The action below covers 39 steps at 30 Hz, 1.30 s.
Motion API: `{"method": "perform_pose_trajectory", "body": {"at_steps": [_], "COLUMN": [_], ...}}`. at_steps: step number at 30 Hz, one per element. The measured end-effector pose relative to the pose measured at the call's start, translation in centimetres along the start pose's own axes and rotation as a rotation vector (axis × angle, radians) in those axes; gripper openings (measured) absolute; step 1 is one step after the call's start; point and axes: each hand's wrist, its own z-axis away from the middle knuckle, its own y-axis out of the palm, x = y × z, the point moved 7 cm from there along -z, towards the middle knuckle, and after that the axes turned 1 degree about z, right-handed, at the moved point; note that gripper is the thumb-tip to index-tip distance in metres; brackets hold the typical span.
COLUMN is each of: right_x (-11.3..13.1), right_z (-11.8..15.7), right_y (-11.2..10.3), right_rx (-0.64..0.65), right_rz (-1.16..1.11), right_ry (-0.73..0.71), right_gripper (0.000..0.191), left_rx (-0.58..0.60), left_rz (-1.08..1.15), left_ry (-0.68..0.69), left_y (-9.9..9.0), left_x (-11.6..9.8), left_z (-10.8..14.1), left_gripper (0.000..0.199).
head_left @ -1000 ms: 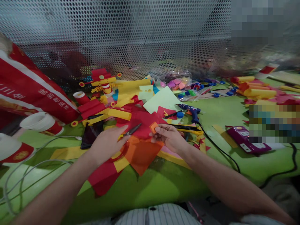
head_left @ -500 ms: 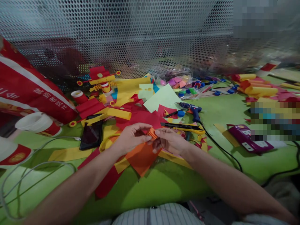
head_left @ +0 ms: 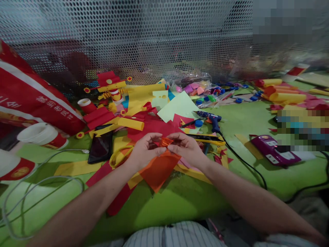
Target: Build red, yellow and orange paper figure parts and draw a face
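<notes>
Between my two hands is a small piece of folded orange paper [head_left: 166, 141], pleated in narrow layers. My left hand [head_left: 146, 151] pinches its left end between thumb and fingers. On the other end, my right hand [head_left: 186, 149] grips with its thumb in front and fingers behind. Below them lies a flat sheet of orange paper [head_left: 158, 173], one corner pointing toward me. Red paper [head_left: 151, 127] spreads out just behind the hands. A utility knife [head_left: 205, 138] rests beyond my right hand, partly covered by it.
A blue glue gun [head_left: 212, 119] lies back right, its black cord running toward a purple power strip [head_left: 273, 151]. At left are a phone [head_left: 100, 147], paper cups [head_left: 42, 135], a white cable [head_left: 61, 151] and a red bag [head_left: 38, 96]. A perforated metal screen [head_left: 154, 41] stands behind.
The folded orange paper has turned and now lies more level between the hands. My right hand has shifted its hold, its fingers moving up behind the paper.
</notes>
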Motion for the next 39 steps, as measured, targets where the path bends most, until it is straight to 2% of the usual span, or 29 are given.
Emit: {"method": "perform_pose_trajectory", "body": {"at_steps": [4, 8, 15, 21, 27, 31, 35, 37, 39], "right_x": [0.5, 0.5, 0.3, 0.4, 0.8, 0.6, 1.0, 2.2, 4.2], "right_z": [0.0, -0.1, 0.1, 0.3, 0.4, 0.6, 0.6, 0.2, -0.5], "right_y": [-0.3, -0.4, -0.1, 0.0, 0.1, 0.4, 0.7, -0.3, -3.0], "right_rx": [-0.037, -0.051, -0.004, 0.053, 0.052, 0.041, 0.059, 0.025, -0.134], "right_rz": [-0.024, -0.019, 0.025, 0.252, 0.451, 0.478, 0.512, 0.522, 0.526], "right_ry": [-0.053, -0.049, -0.074, -0.161, -0.218, -0.245, -0.298, -0.343, -0.397], "right_gripper": [0.032, 0.033, 0.029, 0.033, 0.035, 0.034, 0.034, 0.031, 0.024], "left_rx": [-0.008, -0.013, 0.036, 0.029, -0.027, -0.099, -0.160, -0.210, -0.260], "left_rz": [0.006, 0.037, 0.196, 0.236, 0.274, 0.252, 0.319, 0.350, 0.377], "left_ry": [-0.030, -0.052, -0.056, -0.121, -0.184, -0.229, -0.234, -0.214, -0.187], "left_y": [0.1, 0.1, 0.5, 0.8, 0.8, 0.5, 0.0, -0.5, -1.2], "left_x": [0.3, 0.6, 0.1, 0.2, 0.7, 1.2, 1.4, 1.3, 1.3], "left_z": [0.1, 0.1, 0.4, 0.5, 0.6, 0.6, 0.5, 0.4, 0.2], "left_gripper": [0.053, 0.056, 0.044, 0.028, 0.023, 0.013, 0.012, 0.014, 0.016]}}
